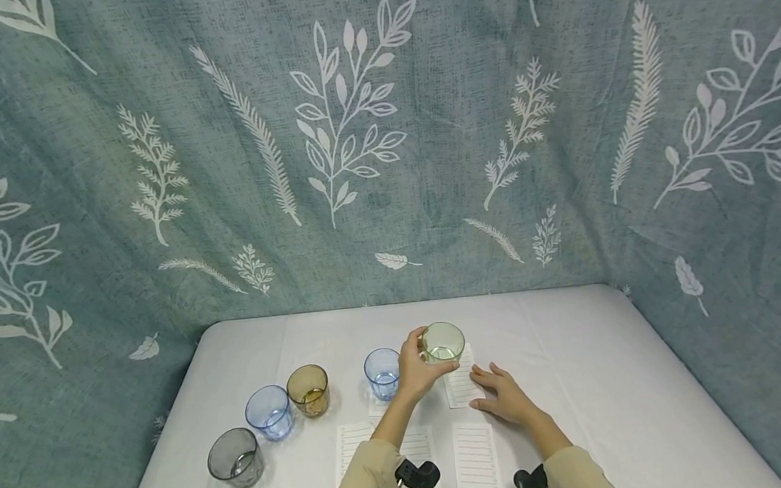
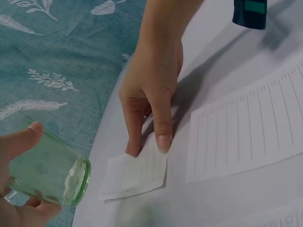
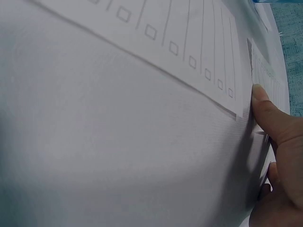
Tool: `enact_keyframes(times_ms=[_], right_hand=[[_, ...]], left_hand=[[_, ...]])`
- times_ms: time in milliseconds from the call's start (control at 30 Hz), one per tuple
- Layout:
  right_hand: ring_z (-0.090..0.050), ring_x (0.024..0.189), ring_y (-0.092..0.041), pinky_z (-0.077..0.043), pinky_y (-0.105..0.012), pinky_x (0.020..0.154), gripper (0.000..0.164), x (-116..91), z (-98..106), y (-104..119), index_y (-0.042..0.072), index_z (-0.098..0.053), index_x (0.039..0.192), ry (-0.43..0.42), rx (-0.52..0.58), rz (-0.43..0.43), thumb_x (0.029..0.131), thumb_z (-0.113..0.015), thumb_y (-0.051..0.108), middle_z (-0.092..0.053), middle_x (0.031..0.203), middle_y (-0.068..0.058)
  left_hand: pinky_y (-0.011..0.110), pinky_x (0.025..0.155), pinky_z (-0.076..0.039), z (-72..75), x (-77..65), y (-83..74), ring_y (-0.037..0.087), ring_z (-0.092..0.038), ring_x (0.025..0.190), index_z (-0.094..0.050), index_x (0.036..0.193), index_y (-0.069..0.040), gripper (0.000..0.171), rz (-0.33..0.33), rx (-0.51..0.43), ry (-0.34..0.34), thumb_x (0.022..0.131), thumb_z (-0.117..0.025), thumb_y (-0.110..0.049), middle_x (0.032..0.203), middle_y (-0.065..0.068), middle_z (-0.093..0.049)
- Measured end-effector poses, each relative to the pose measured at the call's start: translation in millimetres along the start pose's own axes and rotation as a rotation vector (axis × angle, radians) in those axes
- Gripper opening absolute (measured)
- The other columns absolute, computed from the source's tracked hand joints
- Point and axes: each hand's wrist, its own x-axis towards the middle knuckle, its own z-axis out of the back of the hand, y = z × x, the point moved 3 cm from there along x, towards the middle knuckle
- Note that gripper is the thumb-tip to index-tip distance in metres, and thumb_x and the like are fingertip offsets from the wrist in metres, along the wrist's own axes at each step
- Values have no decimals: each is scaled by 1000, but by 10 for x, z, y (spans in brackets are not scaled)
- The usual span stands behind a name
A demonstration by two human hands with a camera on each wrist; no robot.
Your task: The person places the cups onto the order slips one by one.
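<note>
My left hand (image 1: pixel 416 367) grips a clear green glass (image 1: pixel 443 338) round its side, thumb and fingers on opposite sides. In the left wrist view the glass (image 2: pixel 57 172) is held tilted, its thick base towards the table. My right hand (image 1: pixel 508 398) touches the right edge of a small lined sheet of paper (image 1: pixel 460 392) with thumb and fingertips, the fingers fairly straight and apart. In the right wrist view its thumb (image 3: pixel 261 97) lies at that sheet's edge. Just left of my left hand a blue glass (image 1: pixel 382 377) stands upright on another sheet.
On the table's left stand an amber glass (image 1: pixel 309 393), a second blue glass (image 1: pixel 269 415) and a grey glass (image 1: pixel 237 462). More lined sheets lie near the front, one at the right (image 1: pixel 476 465) and others partly under my left forearm. A patterned curtain (image 1: pixel 385 161) hangs behind the white table.
</note>
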Motion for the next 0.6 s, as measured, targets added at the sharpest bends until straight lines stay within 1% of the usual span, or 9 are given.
enact_keyframes(times_ms=[133,267,433,533,600], right_hand=[[-20,135,-50,-19,-65,107,60,2,7,-8,-4,-53,128,5,9,-2,79,-75,23,-42,142,-17],[-21,135,-50,-19,-65,107,60,-5,14,1,-5,-54,127,2,15,2,79,-75,23,-42,141,-17],[-23,133,-51,-21,-65,106,59,-10,10,18,-6,-55,125,-16,15,17,78,-76,22,-45,139,-18],[-24,133,-51,-22,-65,106,59,-16,16,27,-7,-56,124,-26,12,21,77,-77,22,-46,138,-19],[-25,133,-51,-22,-65,105,59,-17,21,26,-6,-56,124,-31,8,13,77,-77,22,-46,138,-18]], left_hand=[[45,90,-49,-55,34,24,35,-55,106,-45,132,1,79,-1,82,45,67,-85,-18,117,22,-56],[45,89,-50,-103,39,77,37,-58,105,-42,135,2,81,8,144,99,70,-84,-23,117,25,-58],[49,92,-48,-168,5,136,43,-56,109,-38,136,4,82,36,158,143,71,-83,-19,124,30,-53],[50,95,-46,-206,-13,169,44,-53,113,-37,136,4,82,58,160,173,71,-82,-18,128,30,-51],[52,96,-45,-228,-18,185,44,-53,113,-37,136,4,81,60,152,189,71,-81,-17,127,30,-51]])
